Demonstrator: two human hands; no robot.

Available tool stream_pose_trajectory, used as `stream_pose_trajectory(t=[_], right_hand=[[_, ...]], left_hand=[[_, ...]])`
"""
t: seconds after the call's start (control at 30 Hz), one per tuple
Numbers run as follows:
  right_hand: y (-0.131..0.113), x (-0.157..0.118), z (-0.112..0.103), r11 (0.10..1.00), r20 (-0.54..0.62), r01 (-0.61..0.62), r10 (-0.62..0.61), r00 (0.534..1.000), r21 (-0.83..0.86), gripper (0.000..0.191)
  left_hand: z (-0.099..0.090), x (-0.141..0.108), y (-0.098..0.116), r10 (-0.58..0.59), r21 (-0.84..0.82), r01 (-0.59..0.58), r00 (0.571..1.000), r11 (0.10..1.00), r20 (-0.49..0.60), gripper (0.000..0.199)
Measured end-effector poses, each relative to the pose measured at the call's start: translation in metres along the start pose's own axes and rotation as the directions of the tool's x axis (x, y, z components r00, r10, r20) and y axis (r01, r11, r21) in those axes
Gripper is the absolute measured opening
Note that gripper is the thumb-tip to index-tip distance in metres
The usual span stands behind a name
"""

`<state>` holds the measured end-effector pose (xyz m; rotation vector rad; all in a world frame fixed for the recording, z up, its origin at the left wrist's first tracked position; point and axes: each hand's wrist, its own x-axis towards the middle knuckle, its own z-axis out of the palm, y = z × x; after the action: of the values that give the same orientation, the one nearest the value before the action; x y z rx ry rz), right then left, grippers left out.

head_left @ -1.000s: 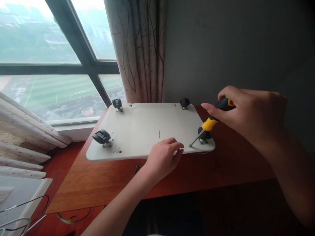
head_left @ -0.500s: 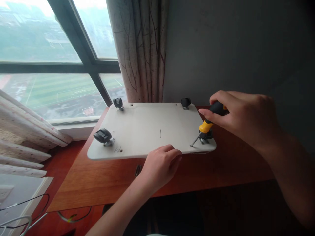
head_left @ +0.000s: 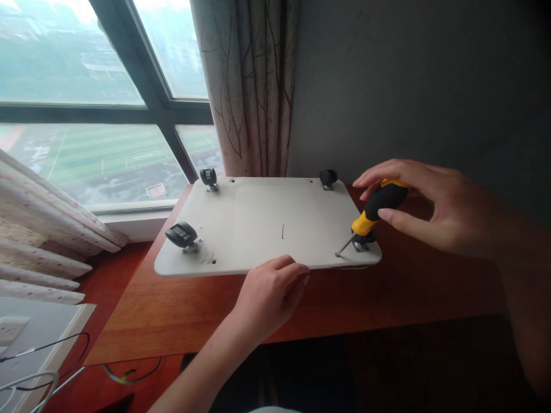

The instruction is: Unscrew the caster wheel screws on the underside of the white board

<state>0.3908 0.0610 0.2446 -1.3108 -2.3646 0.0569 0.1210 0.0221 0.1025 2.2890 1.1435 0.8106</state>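
Note:
A white board [head_left: 253, 218] lies on the wooden table [head_left: 172, 318], with several black casters, one of them the near-left caster [head_left: 181, 234], at its corners. My right hand [head_left: 424, 201] is round the black and yellow handle of a screwdriver [head_left: 387, 201], fingers loosened and thumb against it. The screwdriver leans, its tip at a screw hole near the board's front right corner, beside the near-right caster [head_left: 361, 244], which is partly hidden behind the handle. My left hand [head_left: 273, 289] rests with curled fingers at the board's front edge; what they grip there is the edge.
A window [head_left: 86, 155] and a curtain [head_left: 253, 86] stand behind and to the left. The grey wall [head_left: 408, 86] rises behind the table on the right. Cables [head_left: 47, 378] and a wall socket [head_left: 12, 331] are at the lower left.
My right hand has loosened and turned about the screwdriver handle, showing more of it. The casters and board sit slightly shifted in view. My left hand has moved slightly left along the edge.

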Motion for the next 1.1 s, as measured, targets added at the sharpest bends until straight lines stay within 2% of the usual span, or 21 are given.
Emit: stream_pose_trajectory(t=[0.07,0.13,0.2,0.23,0.33,0.4,0.47,0.5,0.57,0.67,0.73,0.8,0.9,1.0,1.1], right_hand=[[-0.001,-0.001,0.000,0.996,-0.028,-0.020,0.017,0.999,-0.082,0.036],[-0.003,-0.002,0.002,0.969,-0.111,-0.063,0.037,0.993,-0.239,0.043],[-0.005,-0.003,0.004,0.940,-0.176,-0.106,0.050,0.983,-0.326,0.044],[-0.006,-0.003,0.004,0.942,-0.178,-0.106,0.051,0.983,-0.318,0.040],[-0.012,-0.006,0.002,0.986,-0.069,-0.026,0.015,0.998,-0.165,0.029],[-0.015,-0.007,0.000,0.999,-0.016,0.008,-0.009,1.000,-0.051,0.033],[-0.017,-0.007,0.001,0.999,-0.041,-0.047,0.048,0.998,0.019,0.036],[-0.016,-0.006,0.002,0.995,-0.083,-0.094,0.095,0.992,0.014,0.036],[-0.015,-0.005,0.008,0.976,-0.203,-0.193,0.169,0.965,-0.102,0.040],[-0.014,-0.003,0.013,0.918,-0.312,-0.264,0.169,0.935,-0.295,0.046],[-0.015,-0.004,0.012,0.936,-0.273,-0.252,0.183,0.944,-0.244,0.038],[-0.017,-0.006,0.006,0.970,-0.179,-0.216,0.194,0.965,-0.113,0.025],[-0.018,-0.007,0.000,0.981,-0.061,-0.187,0.190,0.980,0.044,0.028],[-0.017,-0.006,0.001,0.966,-0.116,-0.257,0.258,0.959,0.024,0.032],[-0.014,-0.003,0.006,0.940,-0.238,-0.307,0.268,0.934,-0.146,0.035]], left_hand=[[-0.003,-0.004,-0.002,-0.007,-0.020,0.007,1.000,1.000,-0.024,0.018],[-0.005,-0.008,-0.004,-0.017,-0.033,0.015,0.999,0.999,-0.047,0.018],[-0.006,-0.014,-0.006,-0.030,-0.047,0.027,0.998,0.999,-0.057,0.017],[-0.006,-0.017,-0.006,-0.037,-0.058,0.033,0.998,0.998,-0.057,0.017],[-0.002,-0.028,-0.008,-0.059,-0.104,0.054,0.997,0.993,-0.041,0.018],[0.003,-0.036,-0.008,-0.075,-0.126,0.072,0.997,0.989,-0.017,0.019],[0.010,-0.045,-0.008,-0.084,-0.130,0.085,0.996,0.988,0.016,0.020],[0.014,-0.050,-0.009,-0.083,-0.126,0.086,0.996,0.988,0.032,0.020],[0.023,-0.059,-0.011,-0.076,-0.108,0.082,0.996,0.991,0.055,0.021],[0.036,-0.071,-0.015,-0.076,-0.086,0.082,0.994,0.993,0.078,0.023],[0.042,-0.077,-0.017,-0.085,-0.089,0.094,0.992,0.992,0.097,0.023],[0.045,-0.080,-0.019,-0.097,-0.101,0.108,0.989,0.989,0.108,0.024],[0.046,-0.083,-0.022,-0.114,-0.109,0.126,0.988,0.986,0.108,0.023],[0.044,-0.087,-0.025,-0.136,-0.100,0.147,0.985,0.984,0.108,0.023],[0.040,-0.091,-0.032,-0.159,-0.082,0.168,0.982,0.982,0.098,0.024]])
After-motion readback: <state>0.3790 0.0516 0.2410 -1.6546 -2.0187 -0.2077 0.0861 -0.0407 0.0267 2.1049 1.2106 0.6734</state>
